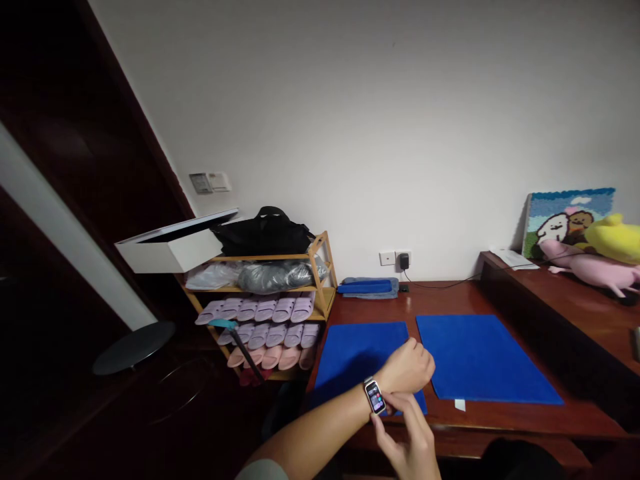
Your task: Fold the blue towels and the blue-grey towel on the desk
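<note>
My left hand (409, 368) is held out over the left blue cloth (361, 340), its fingers curled into a loose fist with nothing seen in them. Around that wrist sits a smartwatch (375, 397) with a lit screen and a pale metal case. From below, my right hand (411, 437) reaches up to the watch. Its thumb meets the lower corner of the case and its index finger bends at the right side, so the two grip the watch edge. A second blue cloth (485, 360) lies flat to the right.
Folded cloths (369, 287) lie at the desk's back by a plugged-in black charger (404, 261). Left stands a wooden rack (326, 267) of slippers, topped by a black bag (265, 233) and white box (165, 250). Plush toys (590, 267) rest on the raised right ledge. A round stool (134, 348) stands left.
</note>
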A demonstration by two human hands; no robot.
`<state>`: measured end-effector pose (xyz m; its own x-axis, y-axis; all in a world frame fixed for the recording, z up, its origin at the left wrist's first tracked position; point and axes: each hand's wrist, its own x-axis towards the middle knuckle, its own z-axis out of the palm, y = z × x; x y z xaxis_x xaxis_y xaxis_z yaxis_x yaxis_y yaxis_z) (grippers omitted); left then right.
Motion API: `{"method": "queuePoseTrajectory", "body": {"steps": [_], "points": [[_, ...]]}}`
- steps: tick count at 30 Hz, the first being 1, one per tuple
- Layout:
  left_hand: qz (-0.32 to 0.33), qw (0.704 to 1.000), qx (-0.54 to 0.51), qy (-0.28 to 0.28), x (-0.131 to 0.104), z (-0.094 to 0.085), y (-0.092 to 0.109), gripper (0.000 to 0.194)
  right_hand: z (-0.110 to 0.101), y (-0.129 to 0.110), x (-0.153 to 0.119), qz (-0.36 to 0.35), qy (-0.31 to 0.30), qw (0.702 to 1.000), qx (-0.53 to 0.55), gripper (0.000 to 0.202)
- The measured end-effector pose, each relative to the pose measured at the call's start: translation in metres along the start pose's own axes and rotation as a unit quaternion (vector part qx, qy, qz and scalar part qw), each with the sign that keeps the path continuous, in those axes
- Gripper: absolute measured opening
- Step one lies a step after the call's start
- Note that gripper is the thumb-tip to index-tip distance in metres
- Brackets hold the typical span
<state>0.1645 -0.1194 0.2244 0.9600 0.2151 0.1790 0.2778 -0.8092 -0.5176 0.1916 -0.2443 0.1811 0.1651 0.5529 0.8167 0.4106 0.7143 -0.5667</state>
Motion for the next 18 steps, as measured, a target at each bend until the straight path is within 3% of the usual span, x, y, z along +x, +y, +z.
{"method": "queuePoseTrajectory", "body": {"steps": [3,5,7,8,10,12,15,18], "points": [[-0.041,0.997,-0.061,-0.033,-0.015,0.014,0.000,0.016,-0.007,0.011,-0.002,-0.004,-0.042,0.999,-0.005,0.028],[-0.103,0.986,-0.118,-0.053,-0.045,0.025,-0.001,0.019,-0.017,0.030,-0.006,-0.006,-0.086,0.996,-0.029,0.020],[-0.173,0.973,-0.136,-0.063,-0.091,0.037,-0.001,0.026,-0.031,0.058,-0.013,-0.008,-0.140,0.986,-0.087,0.019],[-0.260,0.952,-0.150,-0.060,-0.119,0.043,0.000,0.030,-0.040,0.074,-0.018,-0.009,-0.168,0.978,-0.126,0.020],[-0.332,0.929,-0.146,-0.078,-0.180,0.058,0.005,0.039,-0.056,0.105,-0.031,-0.016,-0.223,0.953,-0.205,0.024],[-0.407,0.888,-0.193,-0.094,-0.238,0.077,0.015,0.038,-0.070,0.133,-0.047,-0.037,-0.267,0.927,-0.260,0.036],[-0.432,0.859,-0.253,-0.105,-0.301,0.106,0.035,0.044,-0.081,0.161,-0.072,-0.090,-0.296,0.905,-0.292,0.045],[-0.421,0.858,-0.274,-0.104,-0.330,0.129,0.050,0.060,-0.079,0.175,-0.092,-0.128,-0.279,0.897,-0.319,0.043]]}}
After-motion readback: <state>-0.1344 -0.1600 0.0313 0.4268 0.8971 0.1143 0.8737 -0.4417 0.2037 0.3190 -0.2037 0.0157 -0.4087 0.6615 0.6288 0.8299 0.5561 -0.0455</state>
